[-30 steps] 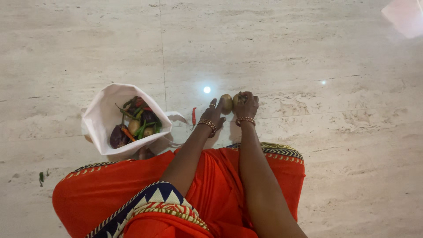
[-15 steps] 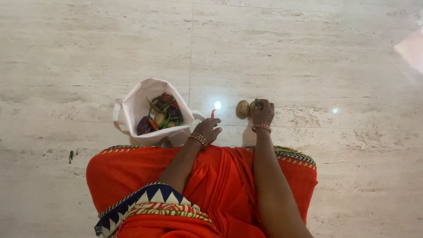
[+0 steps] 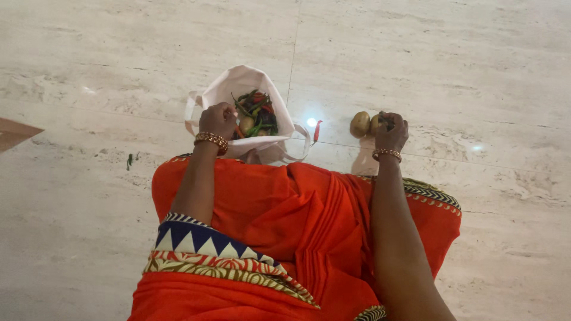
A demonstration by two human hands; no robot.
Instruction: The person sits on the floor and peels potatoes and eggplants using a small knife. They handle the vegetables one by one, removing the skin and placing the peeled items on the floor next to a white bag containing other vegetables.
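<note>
Now our left hand (image 3: 217, 120) dips curled fingers into the white bag (image 3: 238, 80) of vegetables; our right hand (image 3: 391, 132) grasps a potato (image 3: 376, 123) on the floor (image 3: 464, 65).

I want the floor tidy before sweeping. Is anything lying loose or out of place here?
Yes. A red chilli lies alone on the floor tiles, between the white bag and the potatoes. A small green scrap lies on the floor left of the orange garment.
</note>
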